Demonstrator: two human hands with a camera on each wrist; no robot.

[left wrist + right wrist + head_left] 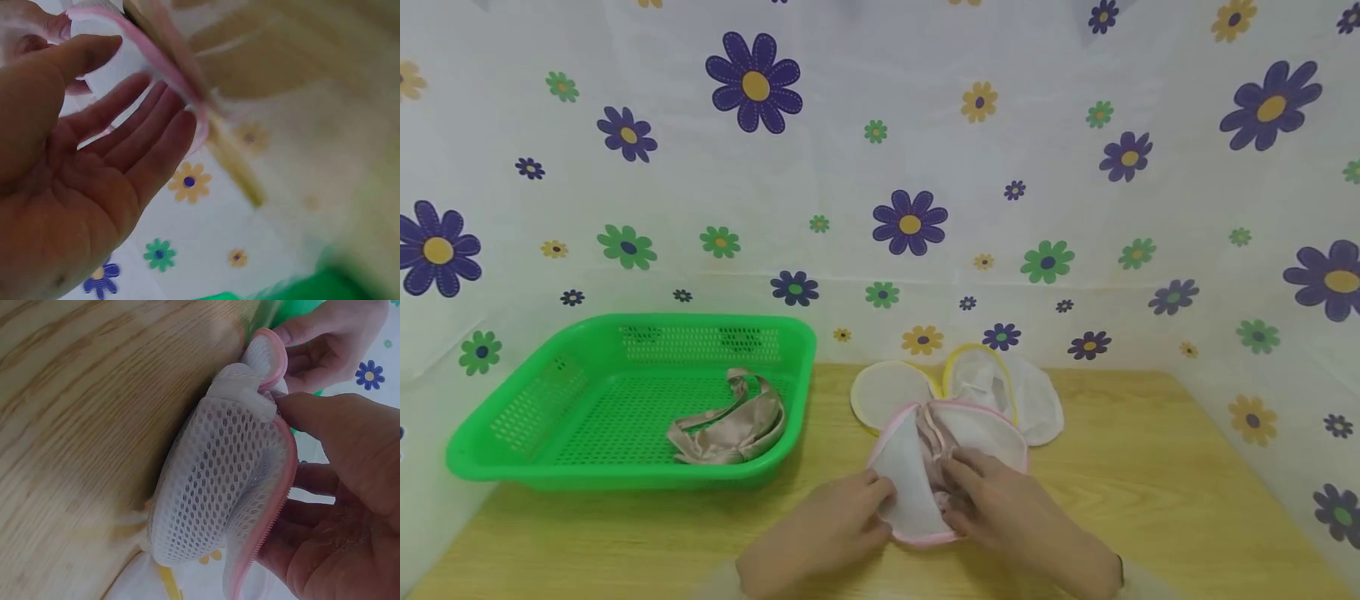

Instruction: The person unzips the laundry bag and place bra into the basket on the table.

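Observation:
A round white mesh laundry bag with pink trim lies unzipped on the table. Dusty-pink satin fabric, which looks like a bra, shows in its opening. My left hand holds the bag's left edge; in the left wrist view its fingers lie along the pink rim. With curved fingers at the opening, my right hand grips the fabric there, its fingertips partly hidden. Seen from the right wrist, the honeycomb mesh side bulges below the pink zip edge, and the thumb sits by a white tab.
At the left stands a green plastic basket holding another satin bra. Behind the bag lie white mesh bags with yellow trim. A flower-print sheet encloses the wooden table at back and sides.

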